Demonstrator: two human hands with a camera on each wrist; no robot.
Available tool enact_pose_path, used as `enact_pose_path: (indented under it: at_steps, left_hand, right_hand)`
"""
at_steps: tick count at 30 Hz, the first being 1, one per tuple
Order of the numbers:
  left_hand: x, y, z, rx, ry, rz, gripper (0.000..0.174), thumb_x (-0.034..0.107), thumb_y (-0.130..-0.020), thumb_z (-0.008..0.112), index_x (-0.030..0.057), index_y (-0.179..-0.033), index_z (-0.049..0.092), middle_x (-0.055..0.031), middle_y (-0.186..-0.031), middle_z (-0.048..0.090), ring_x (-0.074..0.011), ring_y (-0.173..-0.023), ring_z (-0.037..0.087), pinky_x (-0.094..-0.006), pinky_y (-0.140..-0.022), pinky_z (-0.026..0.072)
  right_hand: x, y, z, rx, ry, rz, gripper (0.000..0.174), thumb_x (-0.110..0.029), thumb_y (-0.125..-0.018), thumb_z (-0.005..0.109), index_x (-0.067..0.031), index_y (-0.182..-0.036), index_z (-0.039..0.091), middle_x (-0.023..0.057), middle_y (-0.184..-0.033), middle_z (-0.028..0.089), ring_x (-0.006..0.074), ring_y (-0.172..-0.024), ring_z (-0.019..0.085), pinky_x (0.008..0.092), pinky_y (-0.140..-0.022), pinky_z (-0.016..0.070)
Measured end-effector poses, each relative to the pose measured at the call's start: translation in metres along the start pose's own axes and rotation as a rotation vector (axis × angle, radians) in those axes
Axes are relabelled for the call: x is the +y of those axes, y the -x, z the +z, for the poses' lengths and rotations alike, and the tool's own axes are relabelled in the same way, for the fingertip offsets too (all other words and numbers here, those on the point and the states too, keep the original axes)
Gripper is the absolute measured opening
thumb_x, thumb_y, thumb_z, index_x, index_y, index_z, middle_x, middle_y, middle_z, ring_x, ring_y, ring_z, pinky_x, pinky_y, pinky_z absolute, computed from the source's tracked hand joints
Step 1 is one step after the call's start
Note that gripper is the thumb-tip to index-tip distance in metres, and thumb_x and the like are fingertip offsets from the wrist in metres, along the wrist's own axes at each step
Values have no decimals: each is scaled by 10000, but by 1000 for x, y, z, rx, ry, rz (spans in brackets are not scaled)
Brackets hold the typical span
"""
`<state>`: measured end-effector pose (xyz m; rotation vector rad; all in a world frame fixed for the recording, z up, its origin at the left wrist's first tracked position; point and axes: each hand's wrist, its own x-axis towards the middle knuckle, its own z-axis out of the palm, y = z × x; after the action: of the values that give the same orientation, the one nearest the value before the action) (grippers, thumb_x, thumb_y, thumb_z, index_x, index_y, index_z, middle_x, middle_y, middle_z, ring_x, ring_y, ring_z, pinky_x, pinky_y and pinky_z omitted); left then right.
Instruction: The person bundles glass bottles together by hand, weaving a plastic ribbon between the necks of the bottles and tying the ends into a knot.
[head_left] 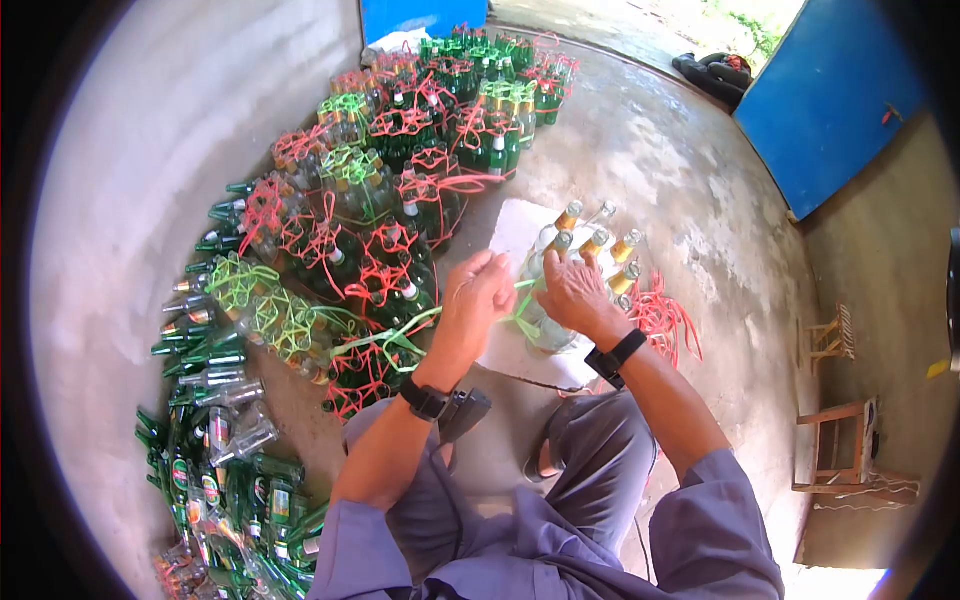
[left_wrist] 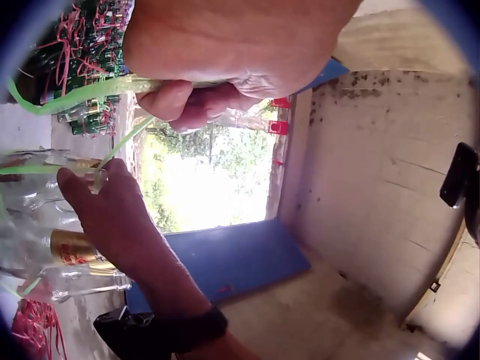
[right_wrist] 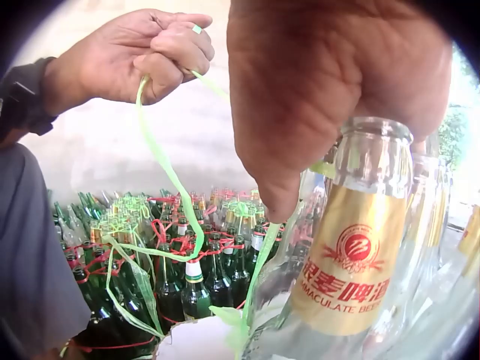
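A cluster of clear glass bottles (head_left: 590,245) with gold neck labels stands upright on a white board (head_left: 500,340) in front of the person. The left hand (head_left: 480,290), to the left of the bottles, has its fingers curled round a strip of green plastic twine (right_wrist: 169,169). A loose tail of that twine hangs down in the right wrist view. At the near bottle necks, the right hand (head_left: 580,295) pinches green twine between thumb and fingers. Close beside it, a bottle with a gold label (right_wrist: 349,259) fills the right wrist view.
Bundles of bottles tied with red and green twine (head_left: 400,270) crowd the floor on the left. Loose bottles (head_left: 225,480) lie along the wall. A pile of red twine (head_left: 665,320) is right of the board. A blue door (head_left: 830,110) and wooden stool (head_left: 840,450) stand at right.
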<state>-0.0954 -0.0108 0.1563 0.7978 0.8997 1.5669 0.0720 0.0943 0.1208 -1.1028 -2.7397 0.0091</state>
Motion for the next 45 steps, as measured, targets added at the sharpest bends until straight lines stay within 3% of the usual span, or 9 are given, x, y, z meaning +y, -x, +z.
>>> enact_pose_path:
  at_steps: [8, 15, 18, 22, 25, 28, 31, 33, 45]
  left_hand:
    - [2, -2, -1, 20, -65, -5, 386, 286, -1034, 515, 94, -711, 431, -28, -648, 484, -177, -641, 597, -232, -478, 336]
    - [8, 11, 10, -156, -398, 59, 284, 232, -1015, 546, 33, -814, 580, -34, -737, 574, -107, -648, 570, -221, -520, 381]
    - [11, 19, 15, -231, -610, 192, 231, 204, -995, 570, 8, -908, 656, -31, -796, 613, -73, -644, 539, -215, -550, 404]
    - [28, 27, 12, -251, -747, 367, 217, 181, -978, 579, -9, -981, 685, -36, -821, 641, -67, -624, 541, -217, -588, 441]
    - [63, 47, 0, -274, -674, -67, 210, 172, -960, 587, -15, -930, 679, -42, -803, 652, -71, -600, 558, -223, -574, 449]
    - [94, 65, -13, -238, -767, -142, 202, 165, -937, 600, -10, -861, 665, -38, -755, 648, -60, -561, 540, -221, -532, 425]
    - [124, 79, -31, -145, -842, -177, 196, 165, -926, 603, 14, -813, 654, -11, -695, 627, -36, -518, 472, -215, -488, 369]
    - [149, 85, -40, -121, -941, -151, 198, 170, -924, 604, 22, -800, 648, -4, -682, 619, -28, -511, 446, -210, -481, 343]
    - [221, 94, -47, -14, -1013, 15, 223, 237, -910, 649, 63, -778, 602, 20, -684, 602, -24, -540, 436, -203, -501, 323]
  right_hand:
    - [-10, 16, -3, 151, -118, -12, 563, -207, -806, 696, -56, -1322, 529, 178, -1343, 539, 350, -1295, 485, 593, -1116, 277]
    - [-45, 38, -24, 311, -436, -108, 469, -89, -783, 704, -42, -1230, 571, 146, -1175, 635, 328, -1160, 580, 529, -1068, 362]
    - [-54, 46, -21, 484, -565, -105, 262, -4, -778, 678, -18, -1032, 615, 147, -939, 662, 350, -919, 623, 464, -908, 465]
    - [-48, 65, -10, 480, -648, -10, 215, 8, -786, 678, -8, -994, 624, 152, -906, 656, 353, -887, 621, 447, -823, 479]
    - [-45, 83, -2, 520, -685, -1, 185, 1, -800, 685, 0, -976, 630, 150, -892, 652, 362, -859, 612, 446, -779, 479]
    - [-43, 100, 14, 554, -770, 73, 112, -30, -848, 680, -5, -953, 650, 158, -871, 651, 367, -825, 617, 414, -767, 493]
    - [-41, 113, 22, 481, -1015, 257, 91, -81, -915, 653, -6, -966, 666, 146, -838, 664, 286, -793, 652, 363, -758, 503]
    - [-38, 119, 19, 368, -1136, 373, 206, -152, -1020, 574, 20, -1068, 676, 21, -844, 693, 94, -846, 610, 262, -824, 487]
    - [-13, 126, 7, 493, -1779, 585, 247, -186, -1004, 575, 33, -1033, 686, 71, -913, 710, 135, -856, 661, 285, -712, 569]
